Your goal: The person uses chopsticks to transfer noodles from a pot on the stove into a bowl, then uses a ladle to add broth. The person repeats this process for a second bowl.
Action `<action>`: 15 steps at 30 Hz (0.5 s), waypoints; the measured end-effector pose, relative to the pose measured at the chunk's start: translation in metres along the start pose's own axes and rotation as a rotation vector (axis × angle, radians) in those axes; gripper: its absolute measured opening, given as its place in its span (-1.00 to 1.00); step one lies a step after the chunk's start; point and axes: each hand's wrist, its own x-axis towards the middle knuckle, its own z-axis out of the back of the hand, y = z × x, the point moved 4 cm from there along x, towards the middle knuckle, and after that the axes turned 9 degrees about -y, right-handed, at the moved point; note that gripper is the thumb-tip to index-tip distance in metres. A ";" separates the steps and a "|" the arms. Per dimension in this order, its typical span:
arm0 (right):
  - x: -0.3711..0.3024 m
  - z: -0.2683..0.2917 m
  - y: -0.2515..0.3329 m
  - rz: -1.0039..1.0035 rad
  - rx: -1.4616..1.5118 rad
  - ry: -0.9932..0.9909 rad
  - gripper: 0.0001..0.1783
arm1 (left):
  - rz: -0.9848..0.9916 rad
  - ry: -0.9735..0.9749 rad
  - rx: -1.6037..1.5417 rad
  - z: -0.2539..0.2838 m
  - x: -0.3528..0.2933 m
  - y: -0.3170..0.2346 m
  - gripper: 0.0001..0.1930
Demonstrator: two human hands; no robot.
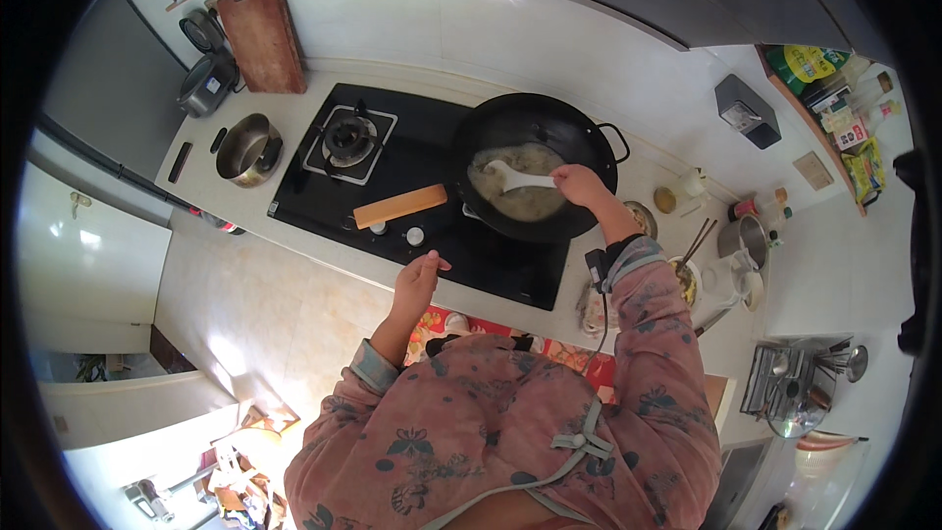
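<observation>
A large black wok (535, 113) stands on the right burner, its wooden handle (400, 206) pointing left over the black glass hob. Pale, cloudy liquid (530, 203) fills the bottom of the wok. My right hand (581, 186) is closed around a white spoon (530, 180), whose bowl end dips into that liquid. Over the hob's front edge, my left hand (418, 282) holds nothing; its fingers are loosely bent with the tips apart. It is just below the white control knob (415, 237) and apart from the wok handle.
Left of the bare burner (347, 139) stand a steel pot (248, 150), a wooden chopping board (263, 37) and a grey appliance (207, 83). To the right are a bowl with chopsticks (686, 280) and a steel container (743, 239). A cable (604, 319) hangs by my right sleeve.
</observation>
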 end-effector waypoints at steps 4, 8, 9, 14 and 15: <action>-0.015 -0.004 0.002 -0.280 0.294 0.180 -0.72 | -0.042 0.079 0.078 -0.003 0.006 -0.001 -0.64; -0.029 -0.006 0.008 -0.459 0.583 0.212 -0.74 | -0.105 0.155 0.061 -0.008 0.007 -0.005 -0.67; -0.032 -0.005 0.009 -0.451 0.615 0.204 -0.74 | -0.123 0.170 0.071 -0.011 0.005 -0.006 -0.68; -0.040 0.001 0.016 -0.449 0.776 0.205 -0.73 | -0.114 0.297 0.100 -0.021 0.004 -0.004 -0.70; -0.042 0.005 0.018 -0.443 0.811 0.196 -0.73 | -0.087 0.328 0.094 -0.025 0.004 -0.002 -0.70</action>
